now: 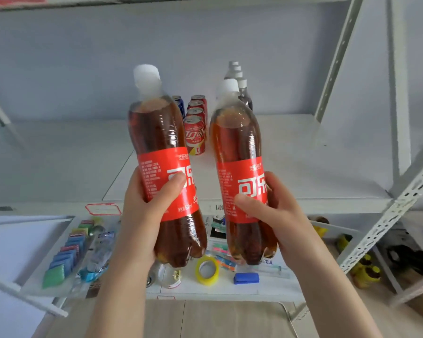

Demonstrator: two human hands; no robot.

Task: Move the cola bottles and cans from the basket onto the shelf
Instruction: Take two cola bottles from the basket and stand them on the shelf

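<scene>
Each of the hands is wrapped around a cola bottle at its red label: the left hand [147, 211] grips the left bottle [165, 167], the right hand [269, 211] the right bottle [239, 172]. Both bottles are upright, caps up, carried in the air just short of the shelf [291, 172] edge and apart from each other. Holding them at the waist, where the body narrows, likely gives the firmest purchase and keeps the bases free to set down flat.

Beyond the hands, the shelf already carries a row of red cans [195, 135] running away from the edge, one blue can [178, 103] beside the far end of it, and a row of bottles [239, 86] behind the right bottle. That rowed order suggests the two held bottles belong at the front of the bottle row or beside it. The basket is not in view.

The shelf is a white board on pale slotted metal uprights against a pale wall. Below the hands a lower shelf holds small stationery, among it a yellow tape roll [207, 270].
</scene>
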